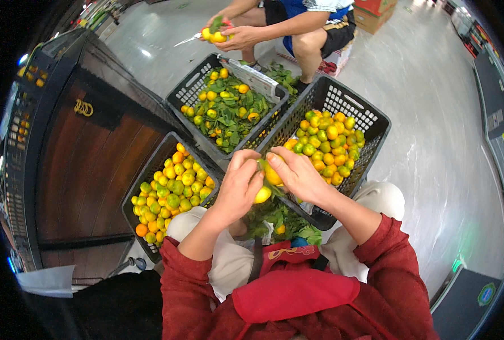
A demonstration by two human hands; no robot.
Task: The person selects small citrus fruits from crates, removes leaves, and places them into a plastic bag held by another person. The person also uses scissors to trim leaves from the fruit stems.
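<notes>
Citrus fruit [274, 173] sits in the right hand [298, 174], fingers clamped on it; left hand [236, 188] curls fingers alongside, grip unclear.

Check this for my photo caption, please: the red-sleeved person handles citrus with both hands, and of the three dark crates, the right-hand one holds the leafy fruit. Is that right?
Not quite: the head view shows the leafy fruit in the middle crate, not the right-hand crate. The rest stands: left hand and right hand both handle citrus.
</notes>
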